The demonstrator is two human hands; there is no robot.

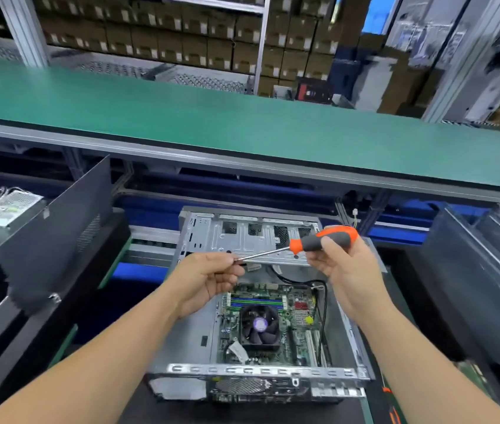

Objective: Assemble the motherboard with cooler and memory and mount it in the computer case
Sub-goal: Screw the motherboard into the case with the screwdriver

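Dark worktop (138, 405) lies nearest you, and on it sits one open computer case (273, 371), its long axis running from you toward the far side. Inside lies one motherboard (299, 319), flat on the case floor, with one cooler (259, 327) fan facing up and the memory slots (256, 301) running left to right just beyond it. Above the case you hold one screwdriver (313, 243). Your right hand (343, 267) is curled round its orange and grey handle, and your left hand (208, 278) pinches the tip of the shaft. The tool's long axis runs left to right, tip pointing left and slightly down. One dark panel (58, 237) leans at the left. Beyond, one green conveyor belt (242, 123) crosses the scene, with stacked cardboard boxes (181, 35) on far shelving.
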